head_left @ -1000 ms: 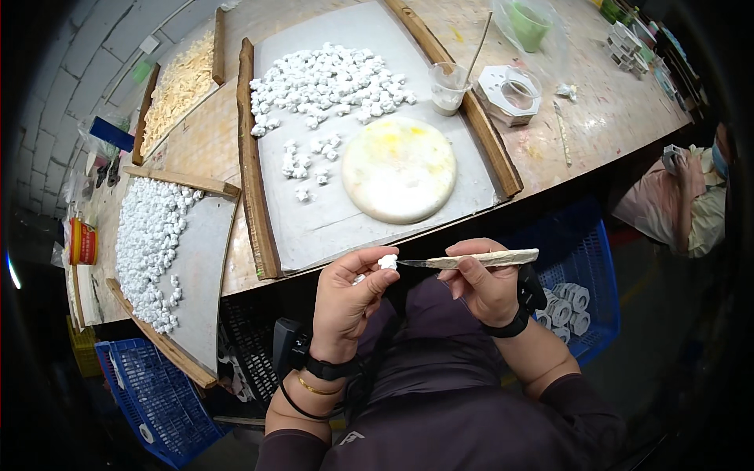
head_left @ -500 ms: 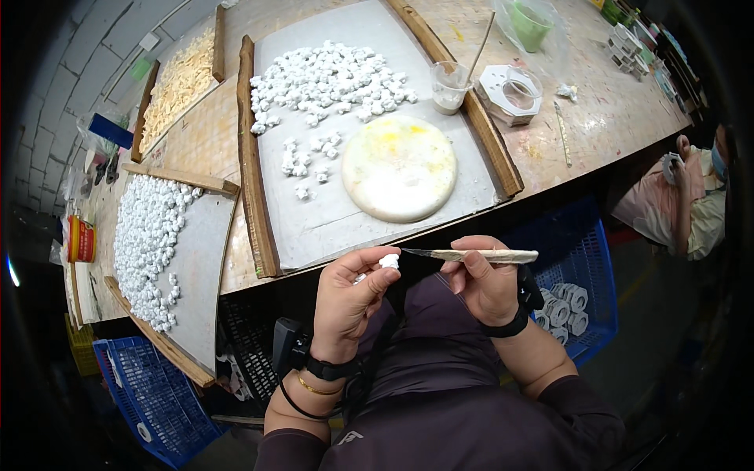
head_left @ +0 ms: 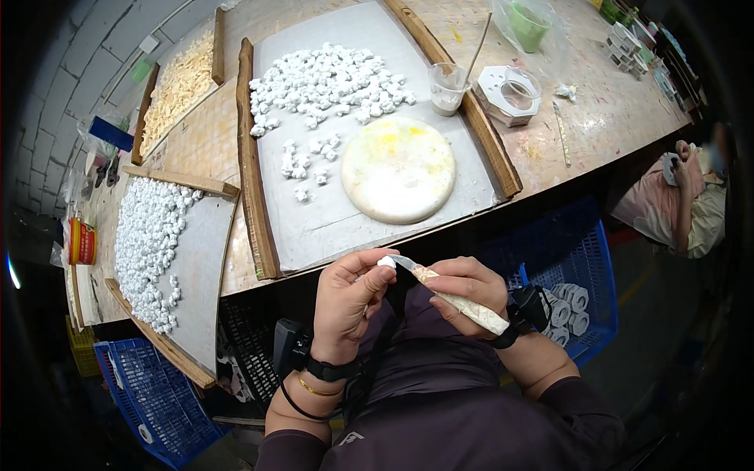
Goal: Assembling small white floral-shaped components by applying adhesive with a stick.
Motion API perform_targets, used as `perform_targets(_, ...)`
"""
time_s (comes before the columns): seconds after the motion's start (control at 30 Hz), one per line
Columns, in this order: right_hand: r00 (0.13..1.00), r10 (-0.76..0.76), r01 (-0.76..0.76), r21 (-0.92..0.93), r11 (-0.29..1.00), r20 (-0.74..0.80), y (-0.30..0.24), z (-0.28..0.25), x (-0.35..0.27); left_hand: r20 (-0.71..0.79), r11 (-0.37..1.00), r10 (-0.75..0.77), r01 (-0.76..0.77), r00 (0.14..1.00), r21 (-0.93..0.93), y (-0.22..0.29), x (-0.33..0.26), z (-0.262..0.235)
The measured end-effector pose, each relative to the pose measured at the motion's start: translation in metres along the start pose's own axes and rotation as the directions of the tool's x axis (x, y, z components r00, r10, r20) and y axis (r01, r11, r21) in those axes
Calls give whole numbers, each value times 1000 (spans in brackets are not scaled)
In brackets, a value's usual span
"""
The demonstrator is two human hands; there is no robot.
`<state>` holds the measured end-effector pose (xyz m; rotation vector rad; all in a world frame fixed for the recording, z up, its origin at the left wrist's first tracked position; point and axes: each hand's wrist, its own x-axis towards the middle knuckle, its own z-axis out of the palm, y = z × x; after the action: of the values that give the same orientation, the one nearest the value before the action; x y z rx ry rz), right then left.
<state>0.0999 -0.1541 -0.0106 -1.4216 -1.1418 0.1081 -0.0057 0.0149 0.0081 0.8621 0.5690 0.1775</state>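
Between the thumb and fingers of my left hand is a small white lumpy piece, mostly hidden by the fingertips. My right hand is closed round the pale wrapped handle of a knife. Its thin metal blade slants up to the left, and the tip is at the white piece. Beyond my hands, a round whitish slab with yellow smears lies on the paper-covered board. Many similar white pieces are spread behind it, with a few loose ones to its left.
Wooden strips edge the board. A plastic cup with a stick and a white octagonal mould stand at the right. More white pieces cover a left board. Blue crates stand below; another person sits at far right.
My right hand has turned the knife from nearly level to slanting, handle end down toward me, and brought its blade onto the white piece. My left hand stays almost in place.
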Motion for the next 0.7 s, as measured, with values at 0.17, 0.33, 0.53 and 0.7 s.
perform_targets(0.17, 999, 10, -11, -29, 1000, -36, 1, 1, -1, -5, 1000, 26, -26, 1000, 11, -3, 0, -2)
perform_targets(0.33, 998, 30, -31, -25, 999, -52, 1, -3, -2, -3, 1000, 11, -11, 1000, 20, -1, 0, 0)
perform_targets(0.53, 996, 58, -63, -74, 995, -68, 0, -4, -1, -68, 995, 15, -8, 998, 98, 6, 2, -5)
perform_targets(0.7, 991, 43, -55, -91, 994, -127, 0, -11, -2, -128, 928, 116, -62, 985, 368, 43, 26, -23)
